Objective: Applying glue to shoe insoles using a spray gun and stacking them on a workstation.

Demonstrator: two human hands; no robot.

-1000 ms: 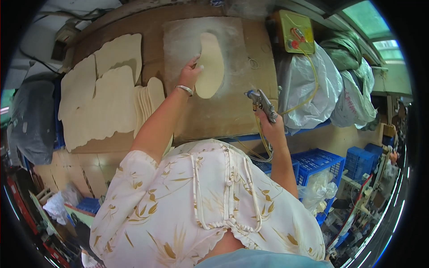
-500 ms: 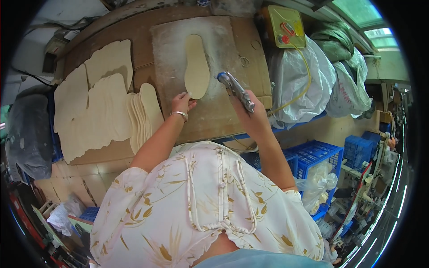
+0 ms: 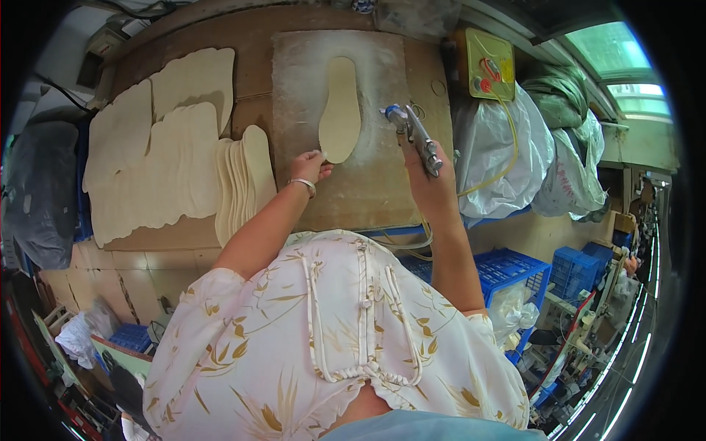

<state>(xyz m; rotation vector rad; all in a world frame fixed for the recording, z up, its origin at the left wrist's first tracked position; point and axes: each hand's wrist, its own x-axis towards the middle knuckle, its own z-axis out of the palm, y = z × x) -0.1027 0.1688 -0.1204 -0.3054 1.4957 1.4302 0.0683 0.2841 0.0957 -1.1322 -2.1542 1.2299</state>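
Observation:
A cream insole (image 3: 340,110) lies lengthwise on a pale, white-dusted sheet (image 3: 290,88). At its near end, the thumb and fingertips of my left hand (image 3: 312,167) pinch the edge. My right hand (image 3: 430,184) is wrapped round a silver spray gun (image 3: 421,140) with a blue-ringed nozzle. The gun is held right of the insole, apart from it, its nozzle pointing left. Part of its handle is hidden in my palm. Left of my left hand, a fanned row of cream insoles (image 3: 239,173) rests beside overlapping larger stacks of insoles (image 3: 169,162).
Brown cardboard (image 3: 375,209) covers the table. A yellow container (image 3: 491,65) stands at the right, with a yellow hose (image 3: 511,147) running from it past white plastic bags (image 3: 507,140). Blue crates (image 3: 515,268) sit below on the right; a dark bag (image 3: 44,191) is at far left.
The view has shifted slightly. The spray gun has moved a little away from me and right, and its nozzle has turned more to the left. My left hand still pinches the insole's near end.

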